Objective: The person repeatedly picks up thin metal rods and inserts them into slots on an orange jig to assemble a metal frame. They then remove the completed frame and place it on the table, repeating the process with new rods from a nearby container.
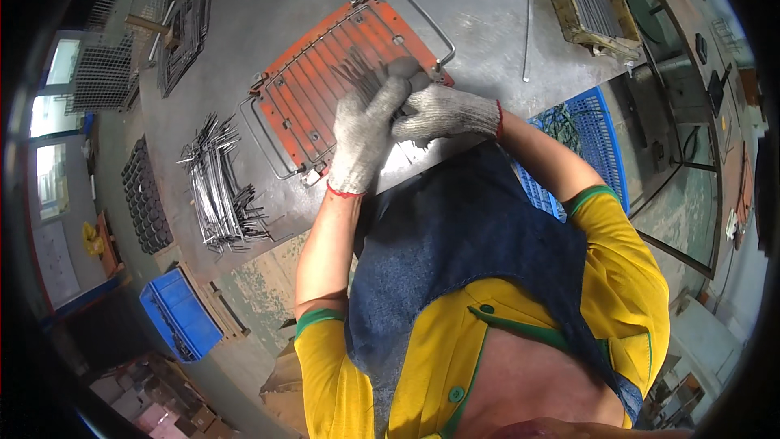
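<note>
My left hand [360, 140] and my right hand [447, 110] both wear knitted gloves with red cuffs and meet over an orange plate [284, 67]. Between them they grip a bundle of thin metal rods [357, 73], whose ends fan out past the left fingers. The gloves hide the bundle's lower part. My right fingers, dark-coated, curl against the left hand. On the plate, a row of parallel metal rods [313, 91] lies across it, with a bent wire handle [422, 16] at the far right end and another handle [264, 142] at the near left end.
Bent metal rods [215, 187] lie piled at the table's left. Wire frames [185, 41] rest at the far left, a yellowish box of rods [589, 0] at the far right. A blue basket [605, 142] stands near my right arm, a blue bin [179, 313] on the floor.
</note>
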`<act>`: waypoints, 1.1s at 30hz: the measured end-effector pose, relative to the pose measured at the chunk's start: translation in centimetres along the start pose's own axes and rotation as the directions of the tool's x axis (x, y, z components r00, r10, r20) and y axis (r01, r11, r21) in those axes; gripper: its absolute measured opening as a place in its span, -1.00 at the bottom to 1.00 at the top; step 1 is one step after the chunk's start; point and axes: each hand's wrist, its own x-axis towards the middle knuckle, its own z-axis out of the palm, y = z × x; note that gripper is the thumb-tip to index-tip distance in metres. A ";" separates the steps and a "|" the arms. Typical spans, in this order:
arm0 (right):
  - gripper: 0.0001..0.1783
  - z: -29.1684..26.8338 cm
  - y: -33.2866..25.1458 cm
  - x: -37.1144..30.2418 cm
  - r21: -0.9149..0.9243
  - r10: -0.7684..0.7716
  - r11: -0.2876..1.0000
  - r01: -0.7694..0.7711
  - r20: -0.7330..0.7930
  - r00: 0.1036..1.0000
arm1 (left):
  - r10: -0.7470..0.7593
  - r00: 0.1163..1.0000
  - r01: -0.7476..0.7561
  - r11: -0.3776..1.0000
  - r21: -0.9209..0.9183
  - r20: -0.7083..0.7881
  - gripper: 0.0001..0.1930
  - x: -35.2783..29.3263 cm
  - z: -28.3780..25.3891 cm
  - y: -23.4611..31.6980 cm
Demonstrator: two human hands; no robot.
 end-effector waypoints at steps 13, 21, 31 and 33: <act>-0.61 3.1 1.7 -0.7 0.108 0.133 0.988 -0.109 -0.252 0.959 | 0.305 0.952 -0.265 0.857 0.442 -0.021 -0.63 -0.4 -1.3 -2.5; -0.60 0.5 -1.5 -1.3 0.115 0.306 0.947 -0.300 -0.041 0.951 | 0.451 0.852 -0.474 0.450 0.757 0.265 -0.69 -1.6 -2.6 -1.5; -0.54 2.5 2.0 -2.9 -0.018 -0.080 0.997 0.078 -0.164 0.983 | 0.181 0.968 -0.252 0.687 0.681 0.174 -0.73 -2.9 -1.9 -1.8; -0.57 3.0 3.4 -3.0 -0.105 -0.098 0.991 0.081 -0.165 0.981 | 0.160 0.984 -0.168 0.658 0.734 0.082 -0.73 -2.7 -1.6 -2.4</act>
